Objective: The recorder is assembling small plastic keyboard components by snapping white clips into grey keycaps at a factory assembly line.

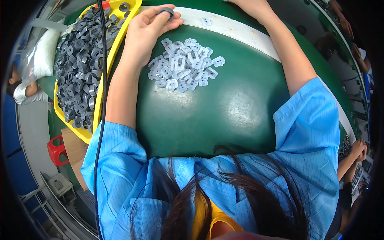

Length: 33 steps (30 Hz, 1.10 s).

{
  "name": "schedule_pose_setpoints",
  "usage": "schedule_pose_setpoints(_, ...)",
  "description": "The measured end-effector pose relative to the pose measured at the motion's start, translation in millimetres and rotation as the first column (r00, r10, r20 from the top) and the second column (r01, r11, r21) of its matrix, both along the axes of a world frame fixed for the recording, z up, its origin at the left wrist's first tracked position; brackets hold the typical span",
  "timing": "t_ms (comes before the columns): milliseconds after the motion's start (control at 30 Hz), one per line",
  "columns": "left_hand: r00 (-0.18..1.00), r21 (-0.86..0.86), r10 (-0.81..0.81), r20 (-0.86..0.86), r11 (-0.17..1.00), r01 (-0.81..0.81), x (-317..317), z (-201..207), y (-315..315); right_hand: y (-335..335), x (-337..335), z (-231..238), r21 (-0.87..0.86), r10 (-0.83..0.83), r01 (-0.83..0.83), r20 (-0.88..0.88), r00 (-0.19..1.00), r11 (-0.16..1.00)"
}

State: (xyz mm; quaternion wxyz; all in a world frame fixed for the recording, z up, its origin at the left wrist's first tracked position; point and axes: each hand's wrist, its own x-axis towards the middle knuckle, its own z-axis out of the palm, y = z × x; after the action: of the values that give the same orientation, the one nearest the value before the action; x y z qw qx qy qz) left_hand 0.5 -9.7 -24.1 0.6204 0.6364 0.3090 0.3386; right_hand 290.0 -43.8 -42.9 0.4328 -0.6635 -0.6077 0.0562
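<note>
My left hand (150,28) is at the upper left, its thumb and fingers closed on a dark grey plastic ring (166,12). Just below that hand, a loose heap of translucent whitish plastic pieces (182,64) with small holes lies on the green table (208,120). My right hand (252,7) reaches to the upper edge of the picture, which cuts off most of its fingers, so what it touches or holds is hidden. One single translucent piece (206,22) rests on the white strip (236,30) between the two hands.
A yellow tray (105,76) full of dark grey rings (78,76) stands left of my left forearm. A black cable (103,100) hangs in front of it. Beyond are a white bag (45,52), a red stool (57,150) and cardboard (74,150). Other people's hands (358,150) show at right.
</note>
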Motion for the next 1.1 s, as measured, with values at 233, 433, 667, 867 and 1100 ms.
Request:
schedule_pose_setpoints(233,0.998,-0.104,0.053,0.013,0.993,-0.052,-11,-3,18,-43,-66,67,-0.322,0.279,-0.223,0.138,0.950,0.920)
schedule_pose_setpoints(433,0.995,0.175,0.080,-0.057,0.982,-0.068,11,10,-21,-55,-82,85,-0.450,0.389,-0.273,0.187,0.902,0.850)
schedule_pose_setpoints(667,0.957,0.410,0.198,-0.212,0.907,-0.097,24,19,-46,-46,-87,66,-0.211,0.356,-0.534,-0.544,0.760,0.819)
schedule_pose_setpoints(867,0.956,0.659,0.277,-0.099,0.738,-0.146,27,12,-41,-50,-98,60,-0.040,0.391,-0.405,-0.194,0.900,0.913)
schedule_pose_setpoints(1100,0.961,0.716,0.275,-0.025,0.676,-0.174,26,12,-47,-43,-92,62,-0.201,0.319,-0.504,-0.568,0.758,0.840)
